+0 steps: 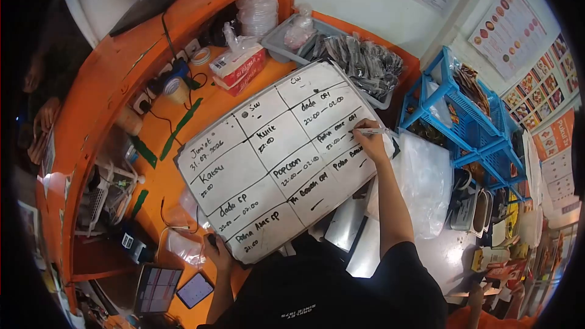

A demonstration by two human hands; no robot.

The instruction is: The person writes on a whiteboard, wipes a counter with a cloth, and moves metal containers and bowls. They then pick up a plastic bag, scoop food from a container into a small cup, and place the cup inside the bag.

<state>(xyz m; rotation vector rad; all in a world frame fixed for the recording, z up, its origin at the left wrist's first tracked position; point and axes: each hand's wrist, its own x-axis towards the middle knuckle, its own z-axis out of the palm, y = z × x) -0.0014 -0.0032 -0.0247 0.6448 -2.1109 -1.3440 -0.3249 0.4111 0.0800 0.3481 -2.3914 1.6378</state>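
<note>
A whiteboard (274,183) lies tilted in front of me, ruled into boxes with handwritten words and times in black. My right hand (373,138) is closed around a marker (370,130) over the board's right side, its tip by the writing in the right column. At the lower left edge, my left hand (219,254) grips the whiteboard's side. A small dark object (211,239) shows at the left fingers; what it is I cannot make out.
Left of the board, the orange counter (161,176) bears a phone (195,290), tape rolls (176,91) and a red tissue pack (239,70). Behind stands a grey tray (381,101) of wrapped black cutlery. Blue racks (481,128) and clear plastic bags (420,183) are at right.
</note>
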